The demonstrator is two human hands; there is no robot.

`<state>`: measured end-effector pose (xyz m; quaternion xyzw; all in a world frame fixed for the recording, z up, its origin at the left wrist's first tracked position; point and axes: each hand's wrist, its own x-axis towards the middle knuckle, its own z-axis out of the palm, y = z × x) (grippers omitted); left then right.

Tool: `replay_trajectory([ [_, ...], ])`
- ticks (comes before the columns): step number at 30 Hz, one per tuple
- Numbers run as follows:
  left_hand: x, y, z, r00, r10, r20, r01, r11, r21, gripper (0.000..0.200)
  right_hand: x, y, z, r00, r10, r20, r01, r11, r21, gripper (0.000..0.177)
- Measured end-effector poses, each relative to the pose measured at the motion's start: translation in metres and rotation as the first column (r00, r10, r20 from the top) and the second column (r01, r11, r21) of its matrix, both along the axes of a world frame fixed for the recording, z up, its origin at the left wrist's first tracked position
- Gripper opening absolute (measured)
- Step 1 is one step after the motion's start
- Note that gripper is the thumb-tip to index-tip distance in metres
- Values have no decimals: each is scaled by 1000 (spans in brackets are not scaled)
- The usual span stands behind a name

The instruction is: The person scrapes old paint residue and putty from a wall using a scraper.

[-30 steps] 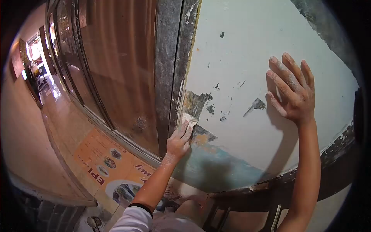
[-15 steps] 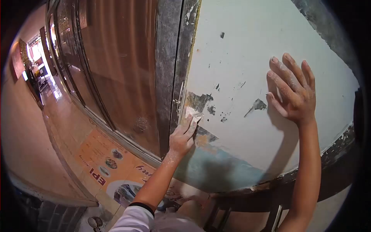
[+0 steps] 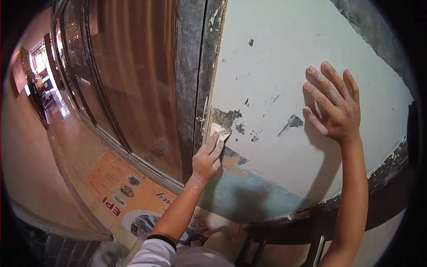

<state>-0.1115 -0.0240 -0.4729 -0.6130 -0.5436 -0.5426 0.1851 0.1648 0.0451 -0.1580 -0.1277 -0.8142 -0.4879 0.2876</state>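
My left hand (image 3: 207, 159) is closed on a small whitish folded sheet (image 3: 219, 131), its fingers pressing it against the left edge of a white-painted panel (image 3: 267, 102). Just above the sheet is a dark bare patch (image 3: 226, 117), with another dark and tan patch below the fingers. My right hand (image 3: 334, 104) lies open on the panel to the right, fingers spread, apparently leaning on the surface and holding nothing. White dust coats the fingers of both hands and the left forearm. Exactly what the sheet is made of cannot be made out.
A dark scuffed door frame (image 3: 189, 75) borders the panel on the left, beside a glass door with a brown curtain (image 3: 138, 84). An orange printed banner (image 3: 109, 178) lies on the floor. Dark slatted wood (image 3: 284, 231) stands below the panel. A hallway runs off at far left.
The whole view has shifted slightly, so the panel and hands appear a little further left. My left hand still presses the sheet at nearly the same spot; my right hand stays put.
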Motion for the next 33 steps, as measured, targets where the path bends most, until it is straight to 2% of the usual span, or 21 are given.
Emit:
replay_trajectory([
  [1, 1, 0, 7, 1000, 9, -26, -8, 999, 51, 57, -1, 0, 0, 1000, -1, 1, 1, 1000, 3, 45],
  [3, 1, -2, 14, 999, 12, -34, -10, 999, 51, 57, -1, 0, 0, 1000, -5, 4, 5, 1000, 5, 46],
  [5, 1, -4, 15, 999, -29, 25, 30, 999, -34, 57, 0, 2, -1, 1000, 1, 0, -1, 1000, 6, 47],
  [8, 1, 1, 7, 1000, 11, -7, -11, 1000, 9, 56, 0, 1, 0, 1000, -8, -8, 8, 1000, 4, 46],
  [11, 4, 2, 19, 1000, 2, 6, -2, 999, 38, 54, 0, 2, -1, 1000, -1, -1, 1, 1000, 9, 45],
  [13, 4, 5, 32, 998, 65, -19, -63, 993, 101, 57, 0, 1, -1, 1000, 0, -8, 0, 1000, -4, 46],
  [17, 1, 6, 19, 997, 71, -27, -69, 995, 69, 56, 0, 1, -1, 1000, 5, -9, -5, 1000, 4, 47],
  [18, 1, 7, 23, 994, 91, -57, -83, 987, 135, 55, 0, 1, 0, 1000, 5, -6, -5, 1000, -2, 46],
  [21, 4, 10, 39, 994, 97, -58, -89, 987, 131, 54, 1, 1, 0, 1000, 3, 9, -3, 1000, -5, 45],
  [22, 5, 4, 48, 997, 68, -38, -65, 996, 61, 55, 1, 1, 0, 1000, 4, 5, -4, 1000, -5, 45],
  [23, 4, 3, 48, 997, 72, -40, -70, 996, 62, 55, 1, 1, 0, 1000, 4, -2, -4, 1000, -2, 45],
  [26, 6, 3, 49, 1000, -26, 1, 26, 998, 64, 56, 1, 2, 1, 1000, 13, -8, -13, 1000, 1, 44],
  [29, 4, 7, 48, 996, 77, -54, -72, 993, 91, 57, 2, 2, 2, 1000, 25, 5, -25, 1000, -3, 44],
  [33, 4, 4, 54, 997, 52, -50, -47, 995, 85, 57, 0, 1, 1, 1000, 19, -14, -19, 1000, 1, 43],
])
